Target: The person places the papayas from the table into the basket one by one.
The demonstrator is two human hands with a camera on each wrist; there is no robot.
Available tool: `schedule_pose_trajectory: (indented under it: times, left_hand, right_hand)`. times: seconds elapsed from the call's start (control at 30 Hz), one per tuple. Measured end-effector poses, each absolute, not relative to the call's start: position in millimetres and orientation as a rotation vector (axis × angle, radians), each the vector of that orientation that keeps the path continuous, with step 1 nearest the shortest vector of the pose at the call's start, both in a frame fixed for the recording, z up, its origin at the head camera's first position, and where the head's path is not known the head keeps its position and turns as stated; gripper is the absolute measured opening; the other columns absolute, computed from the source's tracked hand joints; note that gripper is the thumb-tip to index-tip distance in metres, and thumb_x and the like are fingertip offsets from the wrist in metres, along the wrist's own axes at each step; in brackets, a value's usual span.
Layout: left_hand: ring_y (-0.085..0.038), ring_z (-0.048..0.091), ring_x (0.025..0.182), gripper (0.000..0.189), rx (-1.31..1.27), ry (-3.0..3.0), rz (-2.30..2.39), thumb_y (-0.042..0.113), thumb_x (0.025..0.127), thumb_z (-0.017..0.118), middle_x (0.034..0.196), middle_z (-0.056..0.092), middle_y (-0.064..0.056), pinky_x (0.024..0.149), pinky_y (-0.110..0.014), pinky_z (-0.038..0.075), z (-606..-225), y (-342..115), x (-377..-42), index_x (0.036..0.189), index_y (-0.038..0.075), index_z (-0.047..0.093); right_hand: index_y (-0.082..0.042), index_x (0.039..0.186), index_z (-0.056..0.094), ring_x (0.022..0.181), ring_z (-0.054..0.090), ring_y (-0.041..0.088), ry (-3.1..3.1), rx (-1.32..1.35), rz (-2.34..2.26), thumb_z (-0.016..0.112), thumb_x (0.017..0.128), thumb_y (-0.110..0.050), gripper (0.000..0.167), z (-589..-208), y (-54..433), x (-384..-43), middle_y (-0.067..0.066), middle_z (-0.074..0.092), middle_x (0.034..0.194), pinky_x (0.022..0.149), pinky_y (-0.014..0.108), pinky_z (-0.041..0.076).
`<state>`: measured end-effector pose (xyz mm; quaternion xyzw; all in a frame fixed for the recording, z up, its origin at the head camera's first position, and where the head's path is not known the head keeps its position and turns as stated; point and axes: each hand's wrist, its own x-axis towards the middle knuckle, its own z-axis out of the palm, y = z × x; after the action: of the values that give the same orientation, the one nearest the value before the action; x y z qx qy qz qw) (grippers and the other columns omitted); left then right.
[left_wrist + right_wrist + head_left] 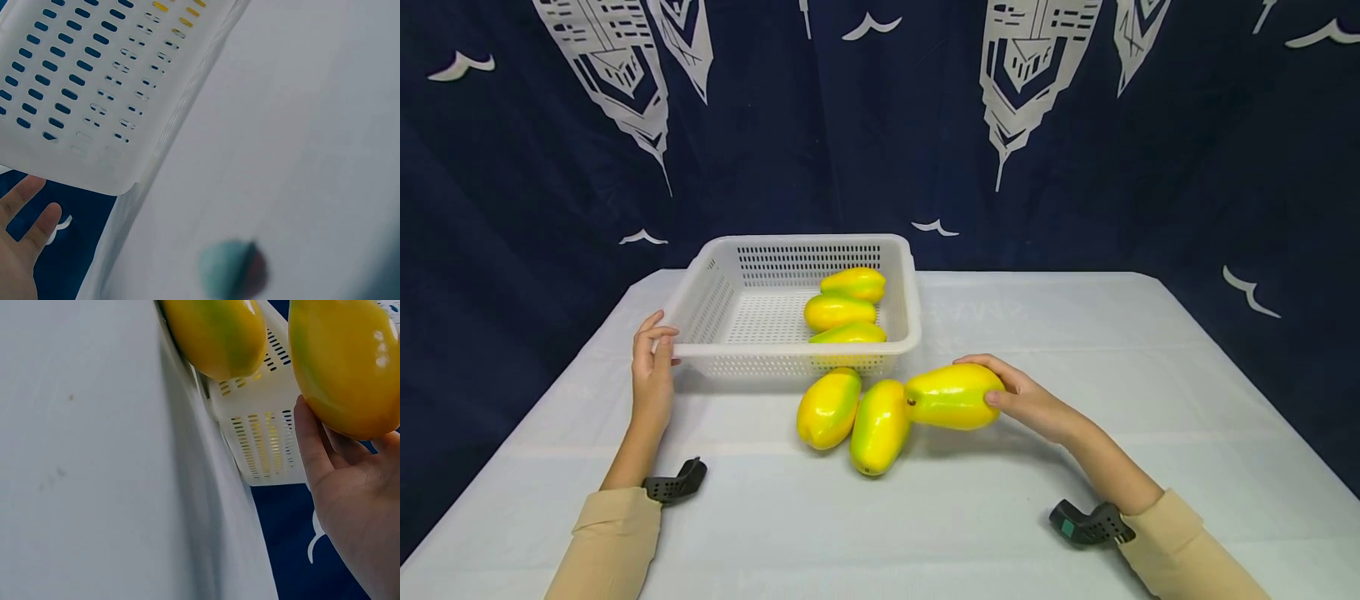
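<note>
On the desk (985,525), head view: slotted white basket (752,350) containing three fruits (840,312); two loose fruits (880,429) lie just in front.
Held fruit (953,397): right of that pair, apparently lifted; long axis nearly level, dark-tipped end pointing left.
Right hand (1030,407): grip closed around the blunt end.
Left hand (652,375): at the basket's near left corner.
Risk: glossy skin could slip if the right grip slackens; a low tip could knock its neighbour rolling.
Left wrist view: grip relaxed, thumb and finger spread.
Right wrist view: fingers cradle the held fruit's rounded end.
</note>
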<state>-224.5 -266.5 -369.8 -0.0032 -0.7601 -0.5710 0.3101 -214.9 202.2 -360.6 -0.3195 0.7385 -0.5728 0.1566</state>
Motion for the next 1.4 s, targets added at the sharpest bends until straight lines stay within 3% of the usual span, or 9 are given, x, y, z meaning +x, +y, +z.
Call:
schedule_pose_trajectory:
  times: [0.37, 1.03, 1.2, 1.4]
  left_hand:
    - [-0.004, 0.034, 0.118, 0.034, -0.035, -2.01, -1.48, 0.027, 0.097, 0.035, 0.143, 0.031, 0.004, 0.075, -0.018, 0.035, -381, -275, -233, 0.107, -0.004, 0.044]
    - [-0.004, 0.034, 0.117, 0.029, -0.044, -2.0, -1.494, 0.024, 0.097, 0.035, 0.144, 0.031, -0.002, 0.076, -0.018, 0.035, -380, -274, -231, 0.105, -0.001, 0.046]
    - [-0.004, 0.036, 0.116, 0.025, -0.04, -1.997, -1.494, 0.026, 0.097, 0.036, 0.143, 0.032, 0.002, 0.075, -0.017, 0.035, -380, -275, -232, 0.103, 0.005, 0.048]
    - [-0.003, 0.035, 0.116, 0.027, -0.039, -2.007, -1.489, 0.026, 0.097, 0.035, 0.143, 0.031, 0.005, 0.075, -0.017, 0.035, -381, -276, -232, 0.104, 0.003, 0.047]
  right_hand:
    - [-0.018, 0.13, 0.039, 0.095, 0.053, 0.009, 2.03, -0.917, -1.737, 0.044, 0.093, -0.025, 0.038, -357, 199, -213, -0.005, 0.052, 0.119, 0.083, 0.022, 0.045]
    - [-0.024, 0.127, 0.04, 0.096, 0.051, 0.006, 2.023, -0.785, -1.87, 0.042, 0.094, -0.02, 0.034, -347, 191, -207, -0.006, 0.047, 0.119, 0.086, 0.019, 0.044]
    - [-0.023, 0.128, 0.04, 0.096, 0.051, 0.007, 2.06, -0.771, -1.887, 0.042, 0.094, -0.019, 0.034, -344, 187, -203, -0.005, 0.047, 0.119, 0.086, 0.017, 0.045]
    - [-0.023, 0.129, 0.039, 0.097, 0.051, 0.007, 2.13, -0.712, -1.889, 0.045, 0.093, -0.021, 0.037, -340, 184, -198, -0.006, 0.046, 0.121, 0.086, 0.017, 0.044]
